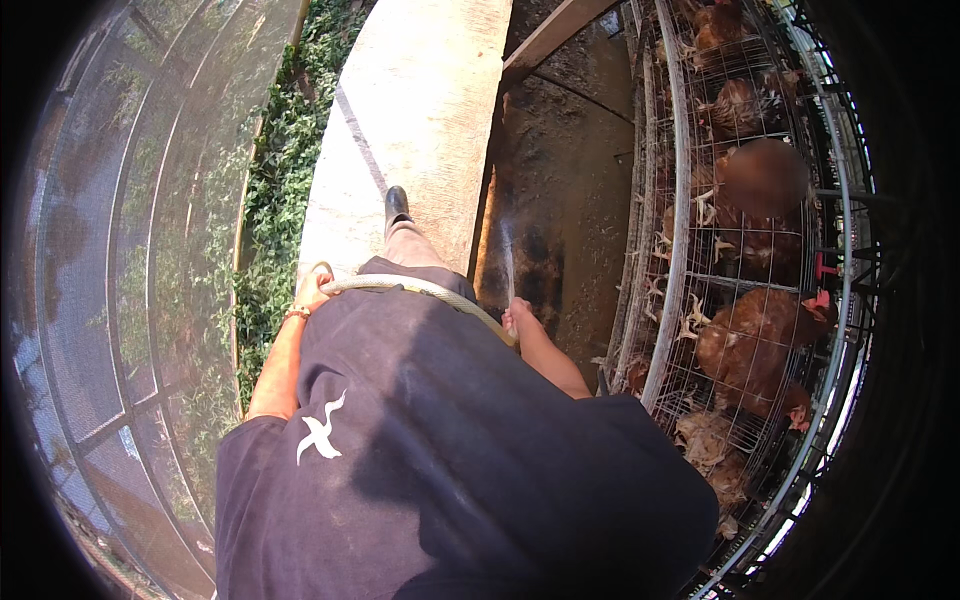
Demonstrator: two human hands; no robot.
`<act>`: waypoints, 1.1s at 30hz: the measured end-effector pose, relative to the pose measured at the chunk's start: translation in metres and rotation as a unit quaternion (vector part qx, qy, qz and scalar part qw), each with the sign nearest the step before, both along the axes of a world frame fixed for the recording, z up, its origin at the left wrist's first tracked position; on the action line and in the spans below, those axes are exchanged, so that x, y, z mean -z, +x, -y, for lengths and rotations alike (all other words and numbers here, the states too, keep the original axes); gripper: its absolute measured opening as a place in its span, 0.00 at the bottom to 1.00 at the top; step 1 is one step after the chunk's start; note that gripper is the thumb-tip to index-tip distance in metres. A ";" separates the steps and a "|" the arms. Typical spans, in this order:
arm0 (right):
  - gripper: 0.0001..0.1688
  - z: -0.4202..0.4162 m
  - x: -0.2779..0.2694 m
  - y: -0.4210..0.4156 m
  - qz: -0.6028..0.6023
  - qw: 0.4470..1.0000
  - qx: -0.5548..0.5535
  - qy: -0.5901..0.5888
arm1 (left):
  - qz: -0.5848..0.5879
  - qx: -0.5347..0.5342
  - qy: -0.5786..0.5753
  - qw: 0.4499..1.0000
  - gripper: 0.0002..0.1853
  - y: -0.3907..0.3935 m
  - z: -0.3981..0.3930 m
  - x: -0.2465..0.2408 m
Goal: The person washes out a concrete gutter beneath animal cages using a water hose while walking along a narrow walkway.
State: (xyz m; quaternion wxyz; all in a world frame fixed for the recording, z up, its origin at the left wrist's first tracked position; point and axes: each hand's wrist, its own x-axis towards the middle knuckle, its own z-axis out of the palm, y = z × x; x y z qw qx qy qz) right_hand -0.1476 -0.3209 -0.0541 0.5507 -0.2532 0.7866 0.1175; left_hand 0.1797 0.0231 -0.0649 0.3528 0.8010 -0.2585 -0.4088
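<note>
A pale, ribbed hose [420, 285] crosses in front of my body from one hand to the other. My left hand [315, 285], with a bracelet at the wrist, grips it beside my hip. At its other end my right hand [519, 319] is closed around the hose, whose outlet is hidden by the fingers. From that hand a jet of water [508, 259] shoots forward and down into a wet, muddy trough [574, 210] beneath the cages.
Wire cages [750, 262] with several brown hens [750, 349] line the right side, behind a wooden rail [679, 187]. I stand on a pale walkway [420, 112]. A wooden brace [559, 37] spans the trough ahead. Green plants [281, 187] and mesh netting [165, 210] border the left.
</note>
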 end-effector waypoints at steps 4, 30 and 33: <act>0.19 0.003 0.011 -0.004 -0.005 0.999 0.005 -0.036 | -0.016 -0.012 -0.017 1.000 0.09 -0.001 0.003 -0.003; 0.08 0.045 -0.013 0.054 0.057 0.989 0.008 -0.135 | -0.033 -0.016 0.015 0.999 0.11 0.035 0.037 -0.003; 0.11 0.056 -0.008 0.061 0.048 0.993 0.011 -0.105 | -0.045 -0.002 0.003 0.999 0.13 0.047 0.043 0.004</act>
